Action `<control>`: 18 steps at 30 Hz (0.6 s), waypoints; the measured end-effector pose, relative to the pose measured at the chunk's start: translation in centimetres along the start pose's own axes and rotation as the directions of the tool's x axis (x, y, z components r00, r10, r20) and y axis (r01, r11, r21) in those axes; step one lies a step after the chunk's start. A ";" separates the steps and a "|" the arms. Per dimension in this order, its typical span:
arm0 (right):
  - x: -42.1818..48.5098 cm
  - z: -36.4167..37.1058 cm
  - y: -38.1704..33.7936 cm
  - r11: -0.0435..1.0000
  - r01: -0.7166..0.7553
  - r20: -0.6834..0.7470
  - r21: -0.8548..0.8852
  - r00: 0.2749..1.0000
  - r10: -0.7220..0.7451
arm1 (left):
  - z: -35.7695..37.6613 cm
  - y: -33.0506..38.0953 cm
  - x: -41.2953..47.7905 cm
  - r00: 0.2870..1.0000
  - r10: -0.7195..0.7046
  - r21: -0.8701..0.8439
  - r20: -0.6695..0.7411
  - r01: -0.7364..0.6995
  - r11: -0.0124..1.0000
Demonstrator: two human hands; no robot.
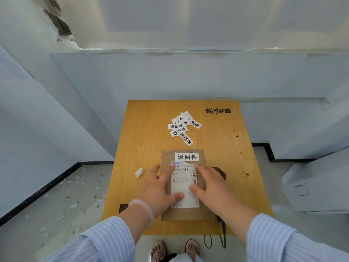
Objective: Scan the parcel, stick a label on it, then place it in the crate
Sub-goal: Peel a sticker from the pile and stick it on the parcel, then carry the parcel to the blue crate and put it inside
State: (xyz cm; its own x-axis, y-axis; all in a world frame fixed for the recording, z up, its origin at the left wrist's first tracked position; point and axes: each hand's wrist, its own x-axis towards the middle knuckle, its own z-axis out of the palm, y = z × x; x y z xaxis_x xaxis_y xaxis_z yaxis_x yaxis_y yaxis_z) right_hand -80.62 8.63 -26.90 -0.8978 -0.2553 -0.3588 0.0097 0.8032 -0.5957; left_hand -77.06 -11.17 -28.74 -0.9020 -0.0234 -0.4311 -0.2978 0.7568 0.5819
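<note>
A flat brown parcel [202, 212] lies on the near middle of the wooden table [147, 129]. A white shipping slip [184, 178] with barcodes covers its centre, and a white label with black characters [187, 157] is stuck at its far edge. My left hand [160, 190] rests flat on the parcel's left side, fingers spread over the slip. My right hand [211, 186] lies flat on the right side, fingers apart. A dark scanner [221, 172] lies partly hidden under and behind my right hand. No crate is in view.
A loose heap of several white labels [182, 127] lies farther back on the table. A small white scrap [139, 172] sits left of the parcel. The scanner's cable [223, 235] hangs over the near table edge. Walls surround the table; paper bits litter the floor at left.
</note>
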 end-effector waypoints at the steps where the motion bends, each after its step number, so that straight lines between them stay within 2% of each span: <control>1: -0.1 0.3 0.0 1.000 -0.005 0.032 -0.009 0.999 0.005 | 0.4 0.1 -0.2 0.998 -0.016 -0.004 0.053 0.016 1.000; 3: -0.3 0.6 0.1 1.000 0.000 0.062 -0.028 0.998 0.002 | 0.7 0.3 -0.5 0.997 -0.024 -0.017 0.073 0.025 1.000; 6: -0.5 0.3 0.0 0.999 0.031 0.041 0.010 0.999 -0.031 | 0.2 1.1 -0.7 1.000 -0.010 -0.104 0.018 0.012 0.994; 12: -1.2 -2.5 -2.0 0.984 0.178 -0.104 0.021 0.979 -0.175 | -3.1 2.9 -2.1 0.976 0.087 -0.169 -0.198 -0.122 0.978; 18: -1.2 -5.0 -5.5 0.918 0.376 -0.165 0.129 0.921 -0.354 | -6.8 4.6 -4.6 0.915 0.103 -0.129 -0.390 -0.165 0.978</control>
State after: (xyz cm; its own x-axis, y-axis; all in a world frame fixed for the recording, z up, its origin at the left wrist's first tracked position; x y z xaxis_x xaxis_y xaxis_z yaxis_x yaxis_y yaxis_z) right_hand -81.81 7.20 -19.56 -0.9027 -0.4304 -0.0007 -0.2720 0.5717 -0.7741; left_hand -76.41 -12.03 -19.35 -0.9779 -0.1986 -0.0658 -0.1830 0.6597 0.7289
